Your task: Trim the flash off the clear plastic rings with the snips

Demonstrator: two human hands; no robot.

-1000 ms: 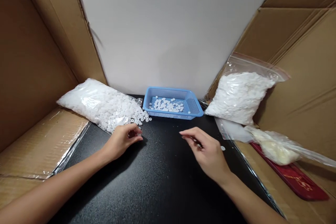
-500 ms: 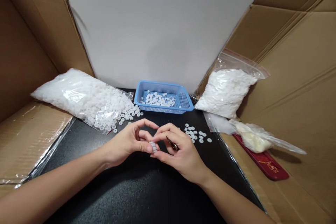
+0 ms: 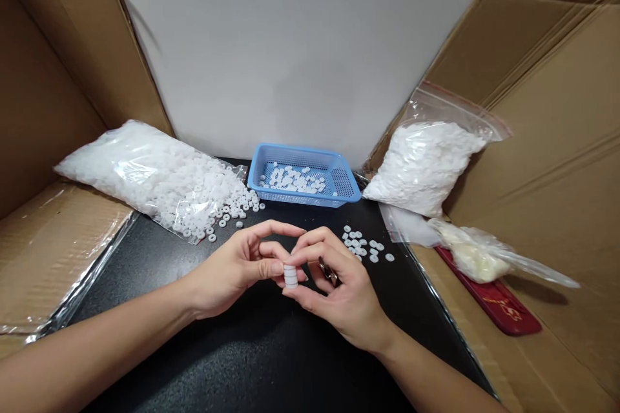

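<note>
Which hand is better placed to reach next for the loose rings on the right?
Likely the right hand: the loose rings lie just beyond it, while the left hand is farther away.

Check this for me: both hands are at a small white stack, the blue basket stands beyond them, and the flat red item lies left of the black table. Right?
Not quite: the head view shows the flat red item lying right of the black table. Both hands, left and right, are at a small white stack, and the blue basket stands beyond them.
</note>
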